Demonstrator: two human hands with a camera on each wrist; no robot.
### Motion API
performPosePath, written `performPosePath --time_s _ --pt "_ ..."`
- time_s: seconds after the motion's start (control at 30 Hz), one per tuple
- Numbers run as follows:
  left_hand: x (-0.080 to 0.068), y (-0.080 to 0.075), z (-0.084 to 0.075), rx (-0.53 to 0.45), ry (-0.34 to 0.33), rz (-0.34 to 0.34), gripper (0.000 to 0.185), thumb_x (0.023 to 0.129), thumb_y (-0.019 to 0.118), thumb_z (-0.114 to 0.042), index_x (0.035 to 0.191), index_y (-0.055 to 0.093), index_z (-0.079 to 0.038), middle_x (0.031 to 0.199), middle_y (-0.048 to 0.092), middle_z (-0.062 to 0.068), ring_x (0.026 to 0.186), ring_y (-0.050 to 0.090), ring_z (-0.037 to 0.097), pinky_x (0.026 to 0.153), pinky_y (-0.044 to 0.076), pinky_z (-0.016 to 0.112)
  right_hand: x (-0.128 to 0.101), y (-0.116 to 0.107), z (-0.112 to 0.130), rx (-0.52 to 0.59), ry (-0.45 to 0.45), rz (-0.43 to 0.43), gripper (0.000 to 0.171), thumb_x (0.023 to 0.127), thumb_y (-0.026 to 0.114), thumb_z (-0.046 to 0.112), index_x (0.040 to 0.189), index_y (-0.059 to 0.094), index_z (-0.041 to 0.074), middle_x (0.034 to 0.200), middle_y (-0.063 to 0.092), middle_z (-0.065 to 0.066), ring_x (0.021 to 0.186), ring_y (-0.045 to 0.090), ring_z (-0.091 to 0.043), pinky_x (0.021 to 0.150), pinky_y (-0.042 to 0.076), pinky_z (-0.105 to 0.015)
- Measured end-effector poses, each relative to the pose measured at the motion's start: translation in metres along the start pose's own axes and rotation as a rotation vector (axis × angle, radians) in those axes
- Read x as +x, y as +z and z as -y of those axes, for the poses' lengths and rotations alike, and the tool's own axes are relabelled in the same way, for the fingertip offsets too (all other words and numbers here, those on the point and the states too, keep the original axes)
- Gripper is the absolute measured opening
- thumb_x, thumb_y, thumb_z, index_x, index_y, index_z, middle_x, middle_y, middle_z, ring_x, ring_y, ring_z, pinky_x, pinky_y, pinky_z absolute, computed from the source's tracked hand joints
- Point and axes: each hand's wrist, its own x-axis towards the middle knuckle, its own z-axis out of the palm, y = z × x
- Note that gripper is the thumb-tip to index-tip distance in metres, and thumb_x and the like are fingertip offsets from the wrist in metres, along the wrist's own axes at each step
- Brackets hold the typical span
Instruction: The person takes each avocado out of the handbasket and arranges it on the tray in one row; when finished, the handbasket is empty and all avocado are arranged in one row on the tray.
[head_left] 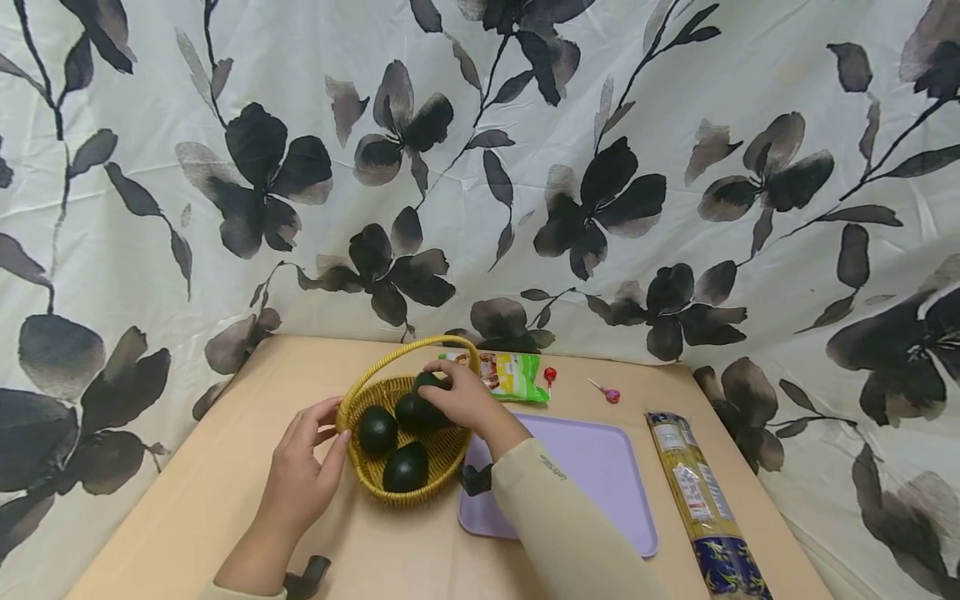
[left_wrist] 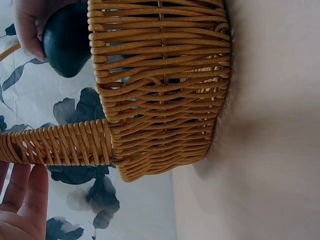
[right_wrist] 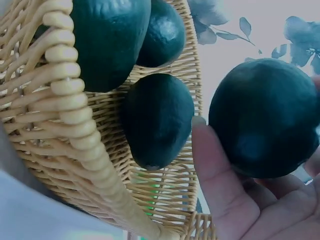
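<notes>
The step in hand looked like lifting one avocado (head_left: 429, 382) out of the wicker basket (head_left: 442, 454), or setting it in; the pictures did not settle which. The right hand (head_left: 463, 400), at the centre of the head view, curled its fingers and thumb (right_wrist: 220, 165) round that fruit at the far rim, under the arched handle (head_left: 397, 354). In the right wrist view the held avocado filled the right of the frame, apart from the three others (right_wrist: 157, 120) lying on the basket floor at left. The left hand (head_left: 303, 471), fingers straight and relaxed, rested against the basket's near-left wall, steadying it. The next move probably called for clearing the handle without tipping the basket. A lilac tray (head_left: 592, 467) lay just right of the basket.
</notes>
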Motion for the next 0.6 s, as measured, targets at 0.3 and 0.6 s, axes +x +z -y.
performPosePath --time_s 0.3,0.6 --pt "0.000 0.001 -0.001 -0.006 -0.004 -0.003 0.059 0.089 0.071 0.010 0.142 0.054 -0.007 0.129 0.062 0.006 0.113 0.060 0.018 0.098 0.048 0.001 -0.011 -0.009 -0.002 0.203 0.014 -0.021 0.032 0.100 0.065 0.036 0.132 0.064 0.038 0.131 0.062 -0.013 0.112 0.067 -0.034 0.072 0.069 -0.048" --pt "-0.001 0.001 0.003 -0.024 0.006 -0.010 0.059 0.088 0.073 0.010 0.142 0.054 -0.004 0.126 0.062 0.009 0.114 0.058 0.010 0.097 0.050 0.003 -0.023 -0.018 -0.011 0.284 -0.021 -0.040 0.046 0.092 0.078 0.033 0.135 0.062 0.037 0.139 0.056 -0.015 0.120 0.062 -0.033 0.085 0.066 -0.057"
